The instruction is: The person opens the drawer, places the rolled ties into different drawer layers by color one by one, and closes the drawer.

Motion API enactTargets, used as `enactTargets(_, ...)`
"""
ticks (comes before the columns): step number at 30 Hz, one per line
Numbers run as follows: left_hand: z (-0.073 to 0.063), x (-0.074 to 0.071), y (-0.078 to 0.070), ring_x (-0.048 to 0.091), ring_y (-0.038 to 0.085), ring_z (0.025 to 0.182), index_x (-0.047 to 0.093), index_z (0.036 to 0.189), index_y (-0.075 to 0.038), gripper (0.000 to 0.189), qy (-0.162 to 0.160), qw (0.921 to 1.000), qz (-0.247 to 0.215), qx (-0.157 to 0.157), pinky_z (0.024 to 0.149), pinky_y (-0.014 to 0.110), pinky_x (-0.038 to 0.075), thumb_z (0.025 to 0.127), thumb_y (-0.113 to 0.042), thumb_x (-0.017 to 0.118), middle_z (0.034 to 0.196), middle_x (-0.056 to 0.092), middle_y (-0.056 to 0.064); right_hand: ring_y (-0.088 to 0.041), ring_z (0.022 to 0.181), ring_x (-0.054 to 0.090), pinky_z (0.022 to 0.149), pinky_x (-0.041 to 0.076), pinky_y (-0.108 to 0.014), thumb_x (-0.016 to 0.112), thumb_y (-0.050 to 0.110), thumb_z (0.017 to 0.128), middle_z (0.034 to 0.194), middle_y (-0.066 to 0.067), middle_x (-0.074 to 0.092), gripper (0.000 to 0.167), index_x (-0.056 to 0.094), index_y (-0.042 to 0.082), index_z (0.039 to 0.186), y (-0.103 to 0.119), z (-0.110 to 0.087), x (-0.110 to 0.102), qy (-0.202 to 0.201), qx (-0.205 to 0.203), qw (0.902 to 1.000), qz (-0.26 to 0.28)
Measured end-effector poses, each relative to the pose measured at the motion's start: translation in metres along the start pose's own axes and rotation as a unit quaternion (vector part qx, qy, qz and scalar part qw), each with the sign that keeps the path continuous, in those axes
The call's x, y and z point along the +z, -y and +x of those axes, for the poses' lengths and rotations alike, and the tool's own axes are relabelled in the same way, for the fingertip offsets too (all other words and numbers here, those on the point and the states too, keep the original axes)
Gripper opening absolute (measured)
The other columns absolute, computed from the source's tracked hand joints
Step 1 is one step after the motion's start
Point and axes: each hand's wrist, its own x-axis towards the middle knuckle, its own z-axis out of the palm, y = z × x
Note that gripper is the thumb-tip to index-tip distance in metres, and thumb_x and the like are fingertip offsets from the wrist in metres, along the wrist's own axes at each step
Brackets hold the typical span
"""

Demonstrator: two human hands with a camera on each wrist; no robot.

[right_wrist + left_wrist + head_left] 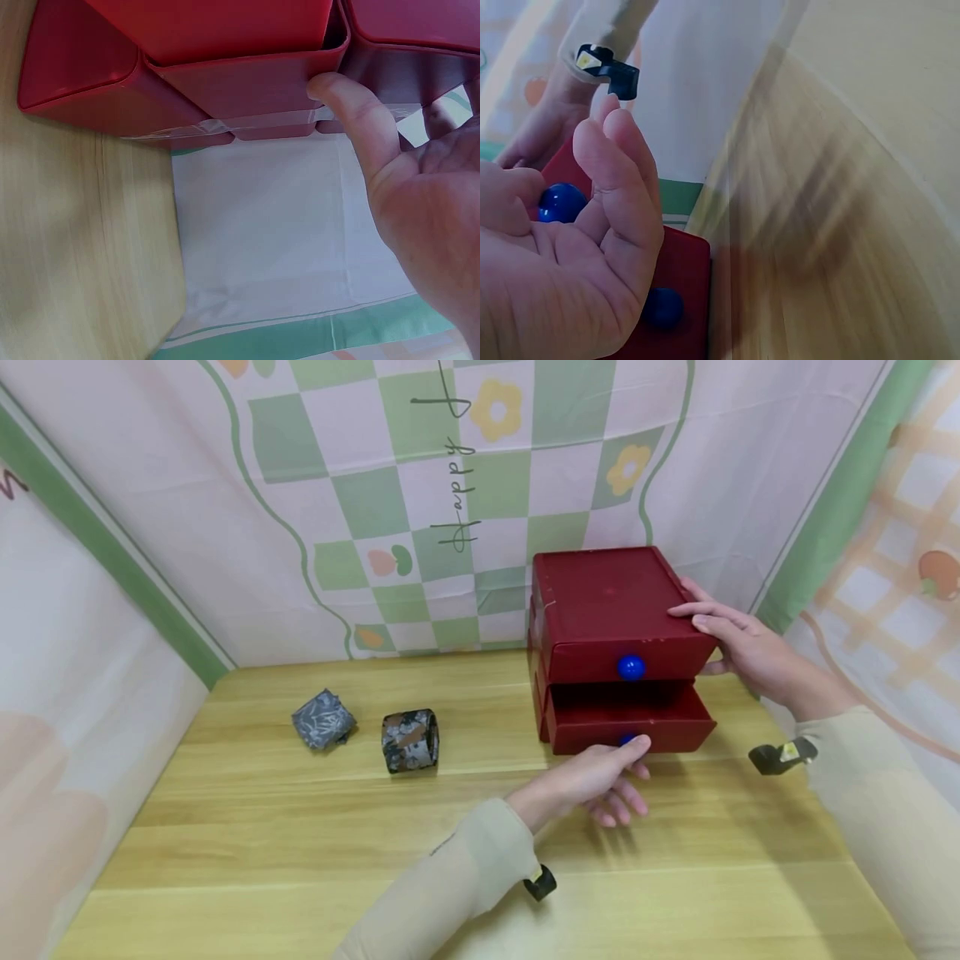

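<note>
A red box (607,585) is seen on the wood table (262,860), at 3 o'clock from the middle of the head view. Its top drawer (585,662) is pushed in. Its low drawer (678,737) is pulled partly out, toward 6 o'clock.

A blue knob is worn by each drawer: the top knob (631,667) is seen whole, and the low knob (664,308) is partly hidden by the left hand (592,772). That hand is held at 6 o'clock from the box, with its thumb by the low knob. Its fingers are loosely bent and nothing is gripped by them. Whether the knob is touched cannot be told.

The right hand (761,652) is placed at 3 o'clock on the box. Its fingers are fairly straight, and the box's top edge is touched by them. The box's side is touched by the thumb, and clear tape (262,120) is stuck along that side.

A spotted roll (405,743) is laid at 8 o'clock from the box, with its hollow end turned to 3 o'clock. A gray bundle (322,722) is found at 9 o'clock from the roll, well apart from the box.
</note>
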Motion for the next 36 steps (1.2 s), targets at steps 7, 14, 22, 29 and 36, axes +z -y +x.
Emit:
enactTargets(7,-0.005,0.0,0.003,0.061,0.018,0.053,0.065,0.105,-0.016,0.056,0.009,0.9998,0.015,0.002,0.046,0.026,0.05,0.1,-0.067,0.041,0.078,0.074,0.01,-0.026,0.15,0.009,0.073,0.06,-0.035,0.039,0.021,0.112,0.169,0.014,-0.003,0.04,0.051,0.012,0.148,0.001,0.0,0.0,0.002,0.0,1.0,0.0)
enactTargets(14,-0.01,0.0,0.005,0.061,0.018,0.053,0.065,0.108,-0.016,0.057,0.016,0.9997,0.016,0.003,0.046,0.027,0.05,0.1,-0.067,0.041,0.078,0.074,0.01,-0.025,0.15,0.009,0.073,0.06,-0.035,0.039,0.021,0.112,0.169,0.014,-0.002,0.039,0.052,0.012,0.148,0.003,0.001,0.001,0.0,0.0,1.0,-0.003)
enactTargets(22,-0.019,0.005,0.005,0.062,0.019,0.054,0.066,0.112,-0.014,0.06,0.026,0.9988,0.039,-0.012,0.044,0.026,0.05,0.1,-0.068,0.041,0.077,0.074,0.008,-0.026,0.151,0.009,0.074,0.06,-0.034,0.039,0.022,0.112,0.169,0.015,-0.002,0.04,0.051,0.013,0.148,0.001,-0.001,0.0,-0.001,0.002,1.0,0.002)
enactTargets(29,-0.023,0.01,0.01,0.062,0.02,0.055,0.065,0.113,-0.015,0.059,0.034,0.9981,0.049,-0.013,0.045,0.028,0.05,0.101,-0.067,0.04,0.077,0.074,0.007,-0.028,0.15,0.01,0.075,0.06,-0.035,0.039,0.023,0.112,0.169,0.015,-0.001,0.041,0.05,0.014,0.15,0.002,-0.002,0.0,-0.004,0.005,0.9999,-0.01)
enactTargets(36,-0.03,0.012,0.011,0.064,0.021,0.058,0.066,0.114,-0.016,0.054,0.051,0.9961,0.07,-0.016,0.049,0.031,0.054,0.103,-0.062,0.042,0.077,0.074,0.005,-0.029,0.149,0.011,0.074,0.06,-0.035,0.039,0.022,0.111,0.17,0.014,-0.001,0.04,0.051,0.013,0.148,0.002,-0.001,0.002,-0.002,0.003,1.0,0.003)
